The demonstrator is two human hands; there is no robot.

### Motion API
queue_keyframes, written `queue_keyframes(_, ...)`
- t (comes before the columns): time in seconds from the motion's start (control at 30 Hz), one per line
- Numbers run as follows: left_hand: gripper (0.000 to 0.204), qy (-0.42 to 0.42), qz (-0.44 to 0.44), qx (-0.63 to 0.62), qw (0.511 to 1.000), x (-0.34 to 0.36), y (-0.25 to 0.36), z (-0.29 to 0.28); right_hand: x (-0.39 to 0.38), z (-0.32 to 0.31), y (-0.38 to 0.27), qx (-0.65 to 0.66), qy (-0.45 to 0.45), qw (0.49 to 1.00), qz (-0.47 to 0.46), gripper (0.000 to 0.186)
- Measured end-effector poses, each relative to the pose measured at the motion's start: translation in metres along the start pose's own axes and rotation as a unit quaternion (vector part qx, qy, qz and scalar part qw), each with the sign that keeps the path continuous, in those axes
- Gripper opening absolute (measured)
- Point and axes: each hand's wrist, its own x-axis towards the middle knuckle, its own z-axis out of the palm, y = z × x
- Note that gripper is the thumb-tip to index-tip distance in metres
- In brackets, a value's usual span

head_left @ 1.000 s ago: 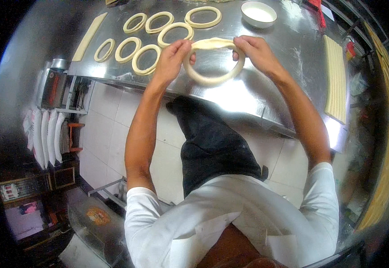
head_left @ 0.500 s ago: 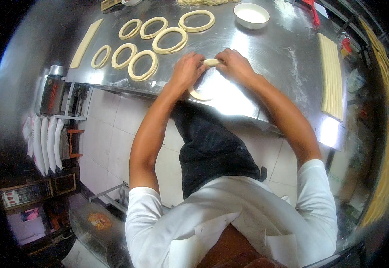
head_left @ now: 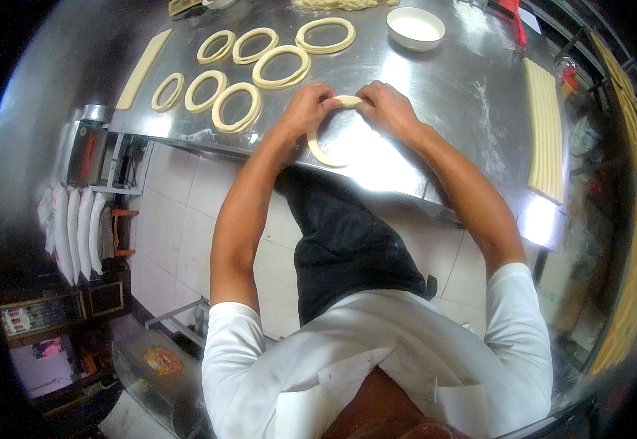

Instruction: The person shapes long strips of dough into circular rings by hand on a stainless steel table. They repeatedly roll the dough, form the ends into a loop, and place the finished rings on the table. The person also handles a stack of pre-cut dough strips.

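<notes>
Both hands grip a pale dough ring (head_left: 321, 152) at its far side, on the steel table in front of me. My left hand (head_left: 311, 106) pinches it on one side, and my right hand (head_left: 387, 108) pinches it a short way off. A short stretch of dough shows between my fingers; the ring's left curve runs down toward the table's near edge. Its right part is lost in bright glare and behind my right hand. To the left of my hands lie several finished-looking dough rings (head_left: 236, 126), the closest just beyond my left wrist.
A white bowl (head_left: 415, 44) of white stuff stands on the table (head_left: 450, 110) beyond my right hand. Long dough strips (head_left: 544, 132) lie side by side at the right edge, a single strip (head_left: 143, 69) at the far left. A dough mass (head_left: 344, 4) sits at the back.
My hands have drawn slightly apart, so a bit more dough shows between them. More of the ring's left curve is visible. The whole view has shifted slightly.
</notes>
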Motion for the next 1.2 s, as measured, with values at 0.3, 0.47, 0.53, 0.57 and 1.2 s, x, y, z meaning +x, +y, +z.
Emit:
queue_keyframes(0.3, 0.025, -0.041, -0.018, -0.113, 0.993, -0.003, 0.001, -0.009, 0.001, -0.002, -0.001, 0.000, -0.005, 1.000, 0.001, 0.028)
queue_keyframes(0.47, 0.027, -0.044, -0.057, -0.102, 0.992, -0.001, -0.002, -0.007, 0.002, 0.001, 0.000, -0.003, 0.002, 1.000, -0.004, 0.027)
queue_keyframes(0.53, 0.027, -0.028, -0.033, -0.117, 0.992, 0.000, -0.006, -0.005, 0.002, 0.002, -0.002, -0.003, 0.004, 1.000, -0.005, 0.027)
queue_keyframes(0.57, 0.028, -0.023, -0.019, -0.124, 0.992, 0.000, -0.003, -0.005, 0.002, 0.002, -0.001, -0.004, 0.010, 1.000, -0.005, 0.026)
queue_keyframes(1.2, 0.022, 0.052, 0.042, -0.025, 0.997, 0.002, -0.002, 0.015, 0.001, 0.005, 0.004, -0.015, 0.020, 1.000, -0.009, 0.027)
